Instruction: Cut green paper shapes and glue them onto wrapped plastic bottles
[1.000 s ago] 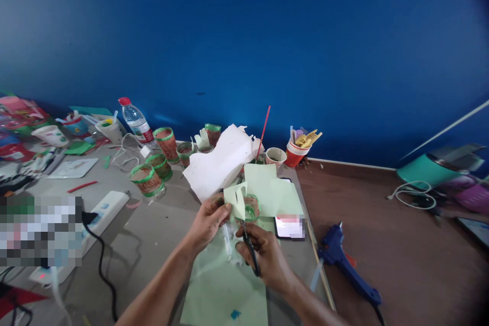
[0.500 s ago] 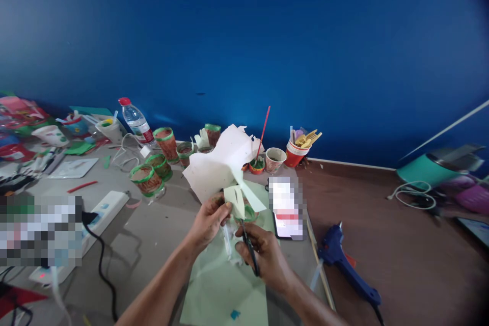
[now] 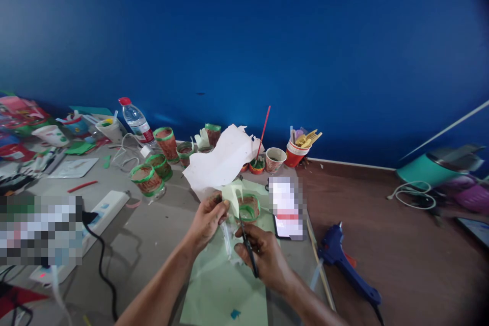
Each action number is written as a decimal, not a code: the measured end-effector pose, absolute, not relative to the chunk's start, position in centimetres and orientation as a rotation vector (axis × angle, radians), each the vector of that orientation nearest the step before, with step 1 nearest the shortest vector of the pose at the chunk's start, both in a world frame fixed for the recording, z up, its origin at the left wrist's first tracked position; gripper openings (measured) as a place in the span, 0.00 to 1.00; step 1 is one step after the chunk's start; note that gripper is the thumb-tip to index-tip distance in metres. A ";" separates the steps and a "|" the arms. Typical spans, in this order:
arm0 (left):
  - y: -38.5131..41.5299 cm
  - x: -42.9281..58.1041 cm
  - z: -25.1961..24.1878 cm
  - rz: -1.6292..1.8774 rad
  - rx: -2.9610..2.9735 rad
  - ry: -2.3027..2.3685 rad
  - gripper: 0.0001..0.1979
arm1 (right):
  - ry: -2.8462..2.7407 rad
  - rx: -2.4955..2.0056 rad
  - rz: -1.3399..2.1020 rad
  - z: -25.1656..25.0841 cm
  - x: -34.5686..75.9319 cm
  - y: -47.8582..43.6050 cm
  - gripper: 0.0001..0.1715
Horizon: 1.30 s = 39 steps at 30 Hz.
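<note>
Pinched between the thumb and fingers of my left hand [image 3: 212, 218] is a small pale green paper piece [image 3: 231, 196] with a notch in its edge. My right hand [image 3: 263, 252] grips black-handled scissors [image 3: 250, 254], their blades pointing up at the lower edge of the paper. Behind the blades stands a brown cup with a green rim [image 3: 252, 206]. Under both hands lies a light green sheet [image 3: 225, 295], with a whitish strip [image 3: 227, 239] beneath the left fingers. A large torn white paper sheet [image 3: 221, 155] rises just beyond my hands.
A phone [image 3: 287, 209] lies right of the sheet, with a blue glue gun [image 3: 349, 265] nearer me. Several brown-green cups [image 3: 147, 181] and a water bottle [image 3: 136, 121] stand back left. A power strip [image 3: 103, 214] with cables lies left. Red cups [image 3: 296, 155] hold plastic cutlery.
The long pale strip that hung to the right of the paper piece is gone from there, uncovering the green-rimmed cup. The held paper has turned slightly; both hands have barely moved.
</note>
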<state>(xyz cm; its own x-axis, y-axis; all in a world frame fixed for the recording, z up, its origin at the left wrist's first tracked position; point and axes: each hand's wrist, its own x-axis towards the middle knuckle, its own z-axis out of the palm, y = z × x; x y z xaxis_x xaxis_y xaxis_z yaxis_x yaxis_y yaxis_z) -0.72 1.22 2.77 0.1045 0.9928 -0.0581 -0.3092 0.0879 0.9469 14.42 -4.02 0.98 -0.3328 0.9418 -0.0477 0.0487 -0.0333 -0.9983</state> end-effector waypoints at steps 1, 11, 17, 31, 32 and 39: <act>1.2 -0.7 2.8 1.206 0.964 0.945 0.17 | -1.476 -1.088 1.455 1.0 14.4 -4.0 0.12; 1.1 -0.9 2.5 1.212 0.914 0.983 0.17 | -1.474 -1.115 1.464 0.9 14.5 -3.8 0.09; 1.3 -0.9 2.4 1.269 0.903 0.975 0.15 | -1.515 -1.134 1.471 0.1 14.6 -4.0 0.09; 1.2 -0.9 2.6 1.273 0.844 0.997 0.12 | -1.562 -1.140 1.424 -0.1 14.8 -3.9 0.09; 1.2 -1.0 2.6 1.284 0.841 0.994 0.12 | -1.567 -1.143 1.422 -0.1 14.8 -4.0 0.09; 1.1 -1.0 2.6 1.234 0.814 1.094 0.12 | -1.620 -1.174 1.327 -0.1 14.9 -3.9 0.09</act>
